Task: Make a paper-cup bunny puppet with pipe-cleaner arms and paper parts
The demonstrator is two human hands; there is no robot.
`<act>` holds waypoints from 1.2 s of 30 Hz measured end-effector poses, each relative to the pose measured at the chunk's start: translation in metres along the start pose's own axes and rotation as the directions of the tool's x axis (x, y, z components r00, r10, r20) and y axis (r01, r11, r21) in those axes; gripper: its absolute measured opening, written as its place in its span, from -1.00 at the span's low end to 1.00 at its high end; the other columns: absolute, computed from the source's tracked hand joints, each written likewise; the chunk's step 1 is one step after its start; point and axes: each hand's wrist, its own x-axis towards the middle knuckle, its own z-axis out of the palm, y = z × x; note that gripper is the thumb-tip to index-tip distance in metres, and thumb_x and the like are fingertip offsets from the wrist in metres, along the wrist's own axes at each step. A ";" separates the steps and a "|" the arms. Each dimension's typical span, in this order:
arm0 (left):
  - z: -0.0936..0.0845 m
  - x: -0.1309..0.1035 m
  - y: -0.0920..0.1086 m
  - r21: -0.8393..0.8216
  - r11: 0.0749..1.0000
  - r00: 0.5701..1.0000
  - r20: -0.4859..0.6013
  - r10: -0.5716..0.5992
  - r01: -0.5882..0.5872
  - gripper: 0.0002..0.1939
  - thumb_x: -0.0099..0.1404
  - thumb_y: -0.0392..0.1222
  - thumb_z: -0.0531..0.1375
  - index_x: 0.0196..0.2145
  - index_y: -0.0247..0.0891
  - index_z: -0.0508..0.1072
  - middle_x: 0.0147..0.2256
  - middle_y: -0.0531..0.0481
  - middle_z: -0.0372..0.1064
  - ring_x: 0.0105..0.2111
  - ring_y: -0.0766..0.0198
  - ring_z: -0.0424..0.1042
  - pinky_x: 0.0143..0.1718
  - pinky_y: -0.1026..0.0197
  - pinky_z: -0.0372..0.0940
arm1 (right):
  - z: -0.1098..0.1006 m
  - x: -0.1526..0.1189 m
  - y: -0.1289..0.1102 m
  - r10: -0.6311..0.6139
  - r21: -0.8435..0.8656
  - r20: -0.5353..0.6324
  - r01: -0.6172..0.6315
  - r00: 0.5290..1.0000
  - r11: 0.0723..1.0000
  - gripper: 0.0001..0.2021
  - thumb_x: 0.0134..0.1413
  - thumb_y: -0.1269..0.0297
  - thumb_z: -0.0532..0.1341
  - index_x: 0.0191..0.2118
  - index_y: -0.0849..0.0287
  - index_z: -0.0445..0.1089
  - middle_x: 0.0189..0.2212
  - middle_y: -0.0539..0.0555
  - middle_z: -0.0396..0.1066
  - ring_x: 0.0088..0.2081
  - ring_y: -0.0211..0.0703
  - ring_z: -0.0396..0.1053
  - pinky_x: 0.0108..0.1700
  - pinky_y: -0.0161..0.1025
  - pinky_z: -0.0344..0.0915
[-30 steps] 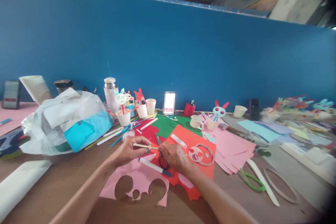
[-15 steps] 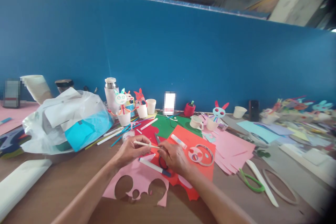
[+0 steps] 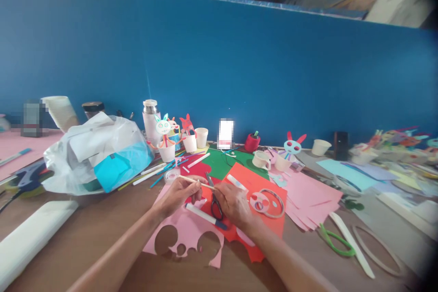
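Note:
A thin cream stick (image 3: 196,182) lies nearly level between my hands, above the craft paper. My left hand (image 3: 178,195) pinches its left part with thumb and fingers, while my right hand (image 3: 234,200) has its fingers closed on the right end. Just below them, dark-handled scissors (image 3: 216,207) rest on orange-red paper (image 3: 272,230). A white marker with a blue cap (image 3: 204,216) lies across the pink paper with cut-out holes (image 3: 188,235). Right of my right hand are a white tube (image 3: 236,182) and a pink cut-out face (image 3: 259,201).
A plastic bag (image 3: 68,164) bulges at the left. Paper cups with rabbit figures (image 3: 166,150) and a thermos (image 3: 151,121) stand along the blue wall (image 3: 219,64). Pink sheets (image 3: 311,191), a green loop (image 3: 337,242) and a white strip (image 3: 354,248) lie rightward.
The view has shifted slightly, so the table's things sit further right. My hands have turned a little around the stick, and more of the scissors shows. Both hands still hold the stick.

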 end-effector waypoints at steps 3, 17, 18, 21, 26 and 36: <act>0.002 0.000 -0.002 -0.062 0.998 0.999 -0.035 -0.003 0.001 -0.66 0.16 -0.02 0.13 -0.32 -0.40 0.44 -0.63 0.06 0.27 -0.63 0.42 0.23 -0.59 0.32 0.11 | 0.000 0.000 -0.002 -0.005 0.028 -0.005 0.005 1.000 1.000 -0.77 0.22 0.26 -0.05 -0.24 0.18 0.32 -0.46 0.04 0.39 -0.45 -0.28 0.32 -0.42 -0.38 0.11; 0.000 -0.009 0.009 -0.154 0.987 0.996 0.063 0.063 -0.053 -0.68 0.15 -0.05 0.15 -0.33 -0.42 0.41 -0.63 0.04 0.26 -0.65 0.45 0.19 -0.61 0.34 0.07 | -0.003 0.001 -0.010 0.119 0.391 0.257 -0.216 0.959 0.895 -0.66 0.19 0.13 -0.08 -0.51 0.16 0.23 -0.71 -0.11 0.10 -0.65 -0.35 0.09 -0.57 -0.39 0.02; -0.001 -0.009 0.009 -0.165 0.985 0.995 0.068 0.068 -0.056 -0.68 0.14 -0.04 0.16 -0.34 -0.41 0.41 -0.62 0.03 0.27 -0.64 0.43 0.22 -0.61 0.33 0.09 | -0.003 0.001 -0.011 0.125 0.436 0.277 -0.241 0.953 0.867 -0.66 0.18 0.12 -0.08 -0.52 0.17 0.22 -0.71 -0.11 0.10 -0.65 -0.35 0.08 -0.57 -0.39 0.03; -0.002 -0.011 0.008 -0.156 0.987 0.993 0.095 0.066 -0.051 -0.69 0.14 -0.04 0.16 -0.34 -0.40 0.42 -0.59 -0.01 0.31 -0.60 0.40 0.27 -0.60 0.33 0.10 | -0.006 0.001 -0.015 0.135 0.531 0.348 -0.314 0.928 0.787 -0.65 0.16 0.10 -0.07 -0.52 0.17 0.21 -0.70 -0.10 0.13 -0.65 -0.34 0.06 -0.58 -0.38 0.03; -0.005 -0.006 0.013 -0.086 0.995 0.988 0.142 0.059 -0.047 -0.70 0.16 -0.04 0.14 -0.34 -0.38 0.42 -0.58 -0.01 0.32 -0.59 0.39 0.28 -0.58 0.32 0.13 | -0.004 0.001 -0.012 0.159 0.562 0.388 -0.370 0.908 0.740 -0.66 0.14 0.09 -0.05 -0.53 0.17 0.22 -0.70 -0.10 0.11 -0.65 -0.34 0.04 -0.60 -0.38 0.01; -0.005 0.018 0.030 0.029 0.994 0.995 0.007 0.104 -0.104 -0.80 0.17 -0.14 0.12 -0.36 -0.35 0.41 -0.58 0.02 0.31 -0.58 0.39 0.27 -0.53 0.31 0.17 | -0.001 0.005 0.015 0.188 0.188 -0.005 -0.184 0.982 0.965 -0.73 0.16 0.16 -0.03 -0.27 0.14 0.37 -0.45 0.05 0.38 -0.40 -0.20 0.32 -0.35 -0.32 0.20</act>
